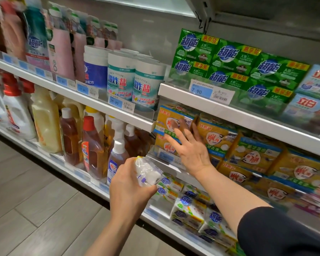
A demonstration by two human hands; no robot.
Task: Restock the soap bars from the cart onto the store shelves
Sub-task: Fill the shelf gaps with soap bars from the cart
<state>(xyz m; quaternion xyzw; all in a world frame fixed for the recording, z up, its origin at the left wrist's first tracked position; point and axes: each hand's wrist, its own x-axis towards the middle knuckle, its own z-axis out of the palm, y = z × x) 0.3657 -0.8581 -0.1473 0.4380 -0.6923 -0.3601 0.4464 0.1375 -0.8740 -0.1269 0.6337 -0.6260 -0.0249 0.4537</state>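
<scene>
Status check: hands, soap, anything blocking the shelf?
Left hand grips white soap pack. Right hand open, fingers spread at yellow soap packs on middle shelf. Nothing blocking.

Only one view, worn on the head. Looks forward and slightly down, angled rightward along the store shelves (229,115), which run from upper left toward lower right. Stands close: right hand (189,150) and left hand (129,187) fill the centre at arm's reach, floor (26,191) visible at lower left. Wide-angle, with bent edges. Blurred at the left and right margins, probably from head motion. No second view to share with.
</scene>
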